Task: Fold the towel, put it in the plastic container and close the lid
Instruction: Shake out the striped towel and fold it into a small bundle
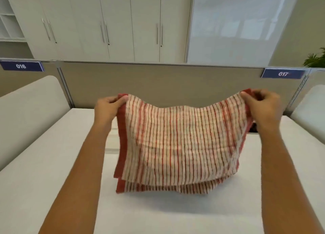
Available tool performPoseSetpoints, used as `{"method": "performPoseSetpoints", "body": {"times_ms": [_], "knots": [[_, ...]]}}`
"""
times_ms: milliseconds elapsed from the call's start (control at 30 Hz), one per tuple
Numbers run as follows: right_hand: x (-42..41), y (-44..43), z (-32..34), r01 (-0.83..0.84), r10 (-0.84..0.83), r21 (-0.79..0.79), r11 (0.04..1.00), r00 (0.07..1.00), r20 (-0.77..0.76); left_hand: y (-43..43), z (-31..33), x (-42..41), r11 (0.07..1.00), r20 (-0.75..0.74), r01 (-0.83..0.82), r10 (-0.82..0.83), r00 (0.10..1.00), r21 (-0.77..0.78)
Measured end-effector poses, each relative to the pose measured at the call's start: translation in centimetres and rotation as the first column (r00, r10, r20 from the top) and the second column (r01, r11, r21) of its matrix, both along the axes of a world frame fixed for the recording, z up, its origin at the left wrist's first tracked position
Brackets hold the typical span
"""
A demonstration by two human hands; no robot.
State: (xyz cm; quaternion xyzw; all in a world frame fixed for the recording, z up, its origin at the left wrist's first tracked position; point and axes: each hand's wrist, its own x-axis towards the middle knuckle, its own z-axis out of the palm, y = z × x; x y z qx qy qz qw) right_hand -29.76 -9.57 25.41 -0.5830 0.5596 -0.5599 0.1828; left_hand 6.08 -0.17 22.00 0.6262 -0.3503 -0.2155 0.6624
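Note:
A red-and-white striped towel (pixel 175 142) hangs in the air over the white table (pixel 52 189), doubled over so that two layers show at its lower edge. My left hand (pixel 109 109) pinches its upper left corner. My right hand (pixel 262 105) pinches the upper right corner. The top edge sags between the two hands. A clear plastic container (pixel 111 139) lies mostly hidden behind the towel; only a pale edge shows at the left, and a dark bit at the right under my right wrist.
A beige partition (pixel 158 82) with blue number plates closes off the far side of the table. White rounded dividers (pixel 29 110) stand at the left and right. Cabinets fill the background.

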Motion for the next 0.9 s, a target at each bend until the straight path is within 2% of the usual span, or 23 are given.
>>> {"method": "performPoseSetpoints", "body": {"times_ms": [67, 133, 233, 367, 500, 567, 633, 700, 800, 900], "knots": [[2.0, 0.7, 0.0, -0.050, 0.049, 0.014, 0.999, 0.997, 0.059, -0.5, 0.5, -1.9, 1.000, -0.012, 0.000, 0.000, 1.000, -0.006], [4.2, 1.7, 0.4, -0.191, 0.175, 0.087, 0.978, 0.970, 0.170, -0.7, 1.4, -4.6, 0.998, -0.019, 0.065, -0.065, 0.998, -0.008], [7.6, 3.7, 1.0, -0.498, 0.425, 0.118, 0.859, 0.823, 0.376, -0.8, 2.5, -8.4, 0.975, -0.075, 0.222, -0.222, 0.972, -0.005], [11.0, 5.4, 1.3, -0.709, 0.635, 0.029, 0.704, 0.648, 0.421, -1.0, 3.0, -11.1, 0.916, -0.123, 0.399, -0.401, 0.908, -0.043], [11.4, 5.9, 1.6, -0.778, 0.695, 0.066, 0.625, 0.593, 0.406, -0.5, 3.0, -11.1, 0.883, -0.129, 0.467, -0.468, 0.874, -0.040], [11.1, 5.9, 1.5, -0.766, 0.708, 0.110, 0.634, 0.631, 0.317, -0.3, 3.0, -10.7, 0.880, -0.134, 0.474, -0.474, 0.870, -0.031], [11.0, 5.7, 1.3, -0.661, 0.662, 0.089, 0.745, 0.749, 0.027, 0.0, 3.2, -10.6, 0.872, -0.144, 0.488, -0.487, 0.862, -0.028], [11.2, 5.4, 1.2, -0.589, 0.576, -0.028, 0.808, 0.799, -0.174, 0.1, 3.2, -10.7, 0.871, -0.146, 0.490, -0.489, 0.860, -0.034], [11.2, 5.1, 1.2, -0.550, 0.508, -0.161, 0.820, 0.827, -0.241, 0.1, 3.1, -11.0, 0.889, -0.153, 0.454, -0.456, 0.877, -0.051], [10.9, 4.7, 1.3, -0.576, 0.533, -0.174, 0.799, 0.811, -0.241, 0.2, 3.1, -11.1, 0.911, -0.196, 0.404, -0.411, 0.890, -0.080]]}}
